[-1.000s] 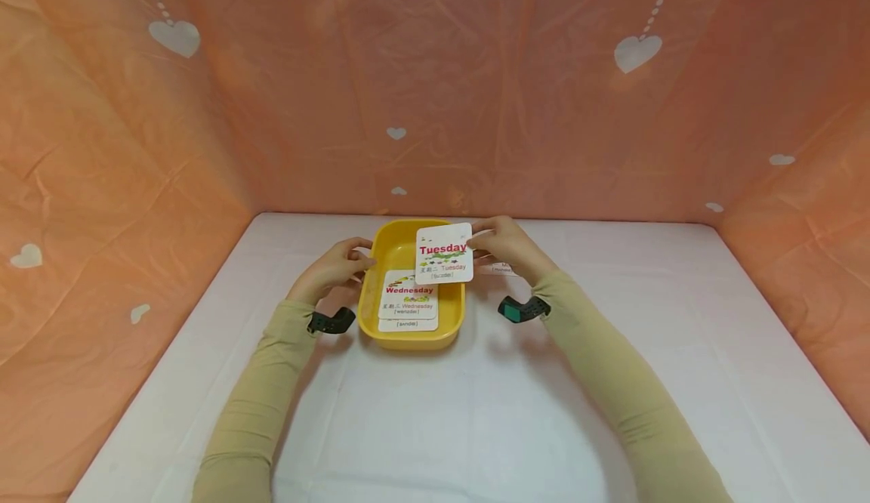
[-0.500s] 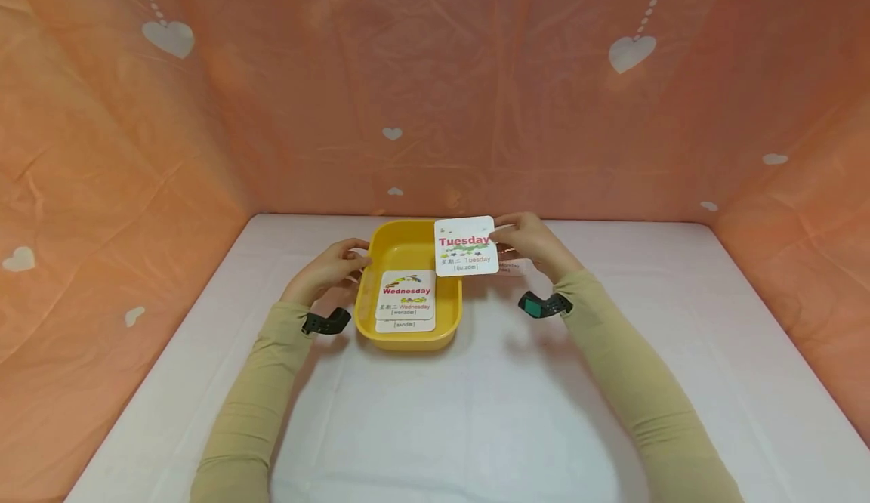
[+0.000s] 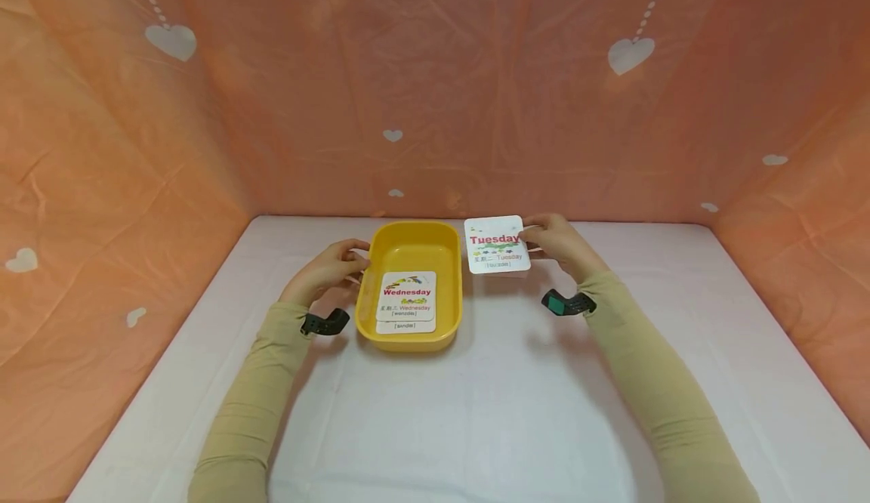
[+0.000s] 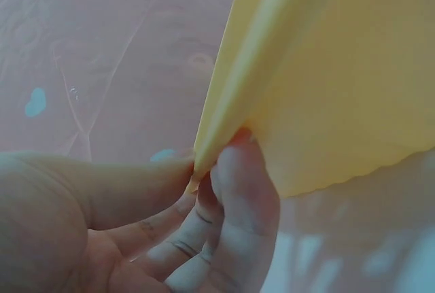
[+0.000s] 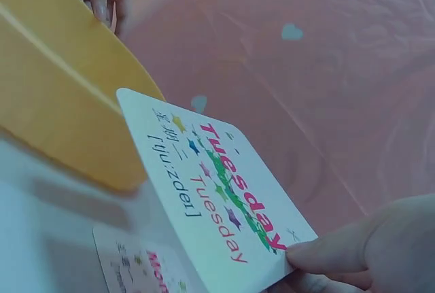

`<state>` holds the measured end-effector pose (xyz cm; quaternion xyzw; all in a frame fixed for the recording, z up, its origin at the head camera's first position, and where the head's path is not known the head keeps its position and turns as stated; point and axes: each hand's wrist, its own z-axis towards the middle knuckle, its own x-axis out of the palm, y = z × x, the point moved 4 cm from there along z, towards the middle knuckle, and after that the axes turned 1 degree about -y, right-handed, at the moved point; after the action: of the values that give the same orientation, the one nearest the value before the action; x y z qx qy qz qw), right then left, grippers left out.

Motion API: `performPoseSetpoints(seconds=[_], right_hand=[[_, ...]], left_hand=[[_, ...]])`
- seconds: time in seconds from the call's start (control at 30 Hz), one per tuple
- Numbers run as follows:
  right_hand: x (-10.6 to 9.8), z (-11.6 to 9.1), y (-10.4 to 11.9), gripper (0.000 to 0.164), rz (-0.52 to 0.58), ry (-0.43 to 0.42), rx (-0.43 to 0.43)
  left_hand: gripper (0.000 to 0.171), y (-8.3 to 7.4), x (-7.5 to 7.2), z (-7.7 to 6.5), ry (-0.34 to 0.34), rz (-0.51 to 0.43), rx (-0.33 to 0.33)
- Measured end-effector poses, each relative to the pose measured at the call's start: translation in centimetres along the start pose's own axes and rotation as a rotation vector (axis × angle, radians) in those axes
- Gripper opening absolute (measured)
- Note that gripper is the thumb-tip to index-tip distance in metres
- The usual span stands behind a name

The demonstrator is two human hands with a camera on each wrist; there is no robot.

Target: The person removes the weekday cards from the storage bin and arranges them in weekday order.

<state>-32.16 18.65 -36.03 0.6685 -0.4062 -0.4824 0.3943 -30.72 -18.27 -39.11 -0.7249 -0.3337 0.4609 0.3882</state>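
Note:
My right hand (image 3: 560, 245) pinches a white "Tuesday" flashcard (image 3: 496, 246) by its right edge, just right of the yellow tray (image 3: 448, 337). In the right wrist view the thumb lies on the face of the card (image 5: 204, 191), and a "Monday" flashcard (image 5: 136, 266) lies on the table below it. My left hand (image 3: 329, 270) pinches the tray's left rim; the left wrist view has thumb and fingers on either side of the rim (image 4: 228, 102). Inside the tray a "Wednesday" flashcard (image 3: 406, 297) overlaps another card (image 3: 406, 327), which is mostly hidden.
A white cloth covers the table (image 3: 435, 427). Orange fabric with white hearts (image 3: 489, 110) rises along the back and both sides. A dark strap with a camera (image 3: 569, 303) sits at the right wrist, another (image 3: 326, 322) at the left.
My right hand has carried the "Tuesday" card rightward, from over the tray to beside it, above the "Monday" card. The left hand has stayed at the tray's rim.

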Motion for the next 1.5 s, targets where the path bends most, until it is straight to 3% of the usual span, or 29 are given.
performPoseSetpoints(seconds=[0.53, 0.8, 1.5], right_hand=[[-3.5, 0.0, -3.5, 0.044, -0.017, -0.088, 0.003], [-4.8, -0.5, -5.3, 0.048, -0.063, -0.107, 0.097], [-7.3, -0.7, -8.3, 0.049, -0.135, -0.154, 0.174]], left_hand=[[0.043, -0.1, 0.1, 0.2, 0.001, -0.010, 0.003], [0.044, 0.0, 0.1, 0.0, 0.007, -0.019, 0.012], [0.045, 0.1, 0.1, 0.0, -0.005, -0.011, 0.000]])
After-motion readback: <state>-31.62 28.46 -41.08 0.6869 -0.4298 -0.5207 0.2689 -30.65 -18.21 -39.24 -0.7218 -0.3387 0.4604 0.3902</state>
